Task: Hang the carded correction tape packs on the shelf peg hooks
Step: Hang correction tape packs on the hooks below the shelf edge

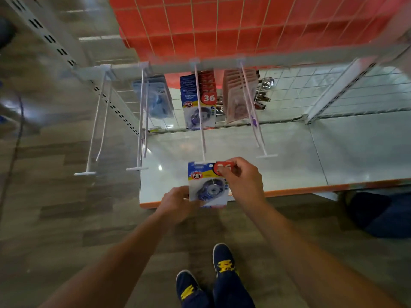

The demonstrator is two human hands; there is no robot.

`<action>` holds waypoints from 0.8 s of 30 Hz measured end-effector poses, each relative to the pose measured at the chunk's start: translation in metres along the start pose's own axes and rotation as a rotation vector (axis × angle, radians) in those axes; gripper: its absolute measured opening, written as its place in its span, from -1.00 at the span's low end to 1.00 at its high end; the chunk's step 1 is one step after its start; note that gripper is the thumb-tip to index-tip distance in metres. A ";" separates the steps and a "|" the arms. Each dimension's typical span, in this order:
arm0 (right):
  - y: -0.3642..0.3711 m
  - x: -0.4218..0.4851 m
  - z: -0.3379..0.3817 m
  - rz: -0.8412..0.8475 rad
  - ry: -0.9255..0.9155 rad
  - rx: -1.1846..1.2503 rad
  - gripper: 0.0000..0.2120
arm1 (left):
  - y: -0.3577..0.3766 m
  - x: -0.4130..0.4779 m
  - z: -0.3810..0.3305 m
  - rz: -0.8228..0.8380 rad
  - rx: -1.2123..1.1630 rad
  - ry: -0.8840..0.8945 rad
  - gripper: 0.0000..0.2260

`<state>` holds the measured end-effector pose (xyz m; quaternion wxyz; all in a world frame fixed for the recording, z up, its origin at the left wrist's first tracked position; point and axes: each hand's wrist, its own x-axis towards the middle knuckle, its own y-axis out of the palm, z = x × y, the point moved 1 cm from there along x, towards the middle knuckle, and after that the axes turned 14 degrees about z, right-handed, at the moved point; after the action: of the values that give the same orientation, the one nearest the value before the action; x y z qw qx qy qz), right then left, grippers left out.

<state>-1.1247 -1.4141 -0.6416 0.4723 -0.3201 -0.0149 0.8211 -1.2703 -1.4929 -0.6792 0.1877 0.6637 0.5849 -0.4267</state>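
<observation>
Just below the centre of the frame, the left hand (175,202) grips the lower left edge of a carded correction tape pack (208,185). The pack is upright, its top edge at the front tip of the middle peg hook (201,121), above the white shelf (289,156). Matching packs (199,101) hang farther back on that hook. The right hand (242,181) pinches the pack's upper right corner.

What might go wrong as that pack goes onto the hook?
The pack's top edge meets the tip of the middle hook, where a crossbar sits. The card might snag or bend there, and I cannot see its hole. The right hand pinches only a top corner and the left hand holds the lower edge, so a slip may drop it onto the shelf below.
</observation>
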 end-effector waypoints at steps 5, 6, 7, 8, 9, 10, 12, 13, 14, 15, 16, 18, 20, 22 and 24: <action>-0.004 0.014 0.009 -0.007 -0.031 -0.029 -0.86 | -0.009 0.009 -0.008 -0.013 0.002 0.033 -0.64; -0.005 0.018 0.010 -0.014 -0.041 -0.040 -0.86 | -0.010 0.011 -0.010 -0.015 0.009 0.041 -0.64; -0.006 0.021 0.011 -0.020 -0.053 -0.054 -0.85 | -0.012 0.013 -0.012 -0.019 0.018 0.047 -0.63; -0.005 0.024 0.012 -0.024 -0.064 -0.067 -0.83 | -0.013 0.014 -0.014 -0.020 0.024 0.049 -0.63; -0.005 0.027 0.012 -0.028 -0.073 -0.077 -0.80 | -0.013 0.016 -0.015 -0.020 0.022 0.050 -0.62; -0.004 0.030 0.012 -0.030 -0.079 -0.083 -0.78 | -0.013 0.018 -0.016 -0.018 0.014 0.048 -0.62; -0.002 0.035 0.011 -0.031 -0.081 -0.097 -0.76 | -0.014 0.021 -0.017 -0.005 0.007 0.046 -0.61; -0.001 0.038 0.010 -0.028 -0.082 -0.106 -0.76 | -0.014 0.022 -0.016 0.002 0.006 0.043 -0.61; 0.000 0.041 0.010 -0.024 -0.084 -0.114 -0.76 | -0.014 0.024 -0.016 0.006 0.002 0.038 -0.61; 0.000 0.042 0.011 -0.019 -0.090 -0.121 -0.76 | -0.014 0.026 -0.015 0.004 -0.004 0.035 -0.61; 0.001 0.044 0.011 -0.016 -0.096 -0.126 -0.77 | -0.014 0.028 -0.015 0.000 -0.014 0.032 -0.60; 0.001 0.044 0.010 -0.017 -0.109 -0.143 -0.77 | -0.013 0.031 -0.014 0.002 -0.023 0.028 -0.60; 0.000 0.042 0.008 -0.014 -0.118 -0.167 -0.76 | -0.010 0.031 -0.014 0.017 -0.018 0.023 -0.60; 0.001 0.041 0.006 -0.006 -0.119 -0.183 -0.76 | -0.009 0.032 -0.013 0.027 -0.009 0.012 -0.59; 0.003 0.043 0.008 -0.008 -0.112 -0.190 -0.75 | -0.011 0.031 -0.014 0.026 0.000 0.006 -0.60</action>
<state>-1.1460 -1.3800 -0.6583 0.4418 -0.3171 -0.1202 0.8305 -1.2777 -1.4606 -0.6933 0.1916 0.6725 0.5769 -0.4222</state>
